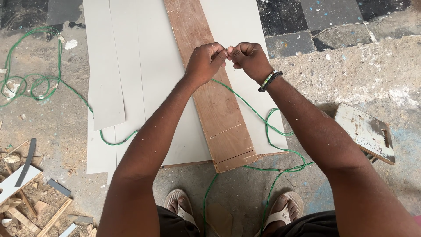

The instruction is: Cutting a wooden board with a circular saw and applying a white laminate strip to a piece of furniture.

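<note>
My left hand (pixel 204 62) and my right hand (pixel 250 58) meet fingertip to fingertip above a long brown wooden plank (pixel 219 109). Both pinch a thin green wire (pixel 245 103) that runs from my fingers down across the plank and loops to the floor by my feet. The plank lies lengthwise on pale grey laminate sheets (pixel 144 79) spread on the floor. A beaded bracelet sits on my right wrist.
More green wire coils at the far left (pixel 35 83) on the dusty concrete. Wood offcuts and scraps (pixel 26 193) are piled at the lower left. A worn white board piece (pixel 366 131) lies at the right. My sandalled feet (pixel 180 206) stand below the plank's end.
</note>
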